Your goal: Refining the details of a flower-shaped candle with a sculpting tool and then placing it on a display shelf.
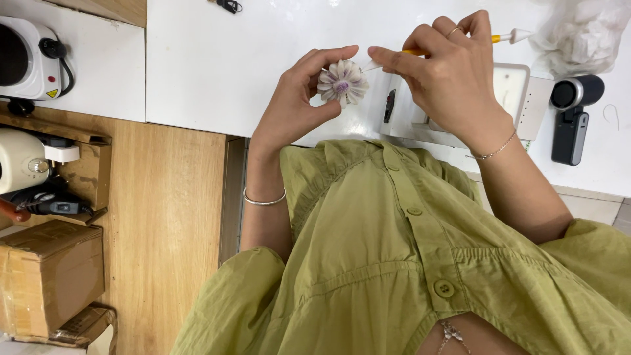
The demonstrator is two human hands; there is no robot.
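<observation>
My left hand [296, 98] pinches a small flower-shaped piece [342, 82] with pale petals and a purple centre, held over the white table [217, 59]. My right hand [444, 69] grips a thin yellow-handled shaping tool [505, 37] with white tips. Its near tip touches the flower's right side. I wear a silver bangle on the left wrist, a chain bracelet on the right and an olive green shirt.
A white flat device [532, 92] lies under my right hand. A black cylindrical gadget [574, 112] and a crumpled clear plastic bag [578, 29] sit at the right. At left are a white hot plate [26, 59], a wooden shelf [164, 217] and a cardboard box [46, 276].
</observation>
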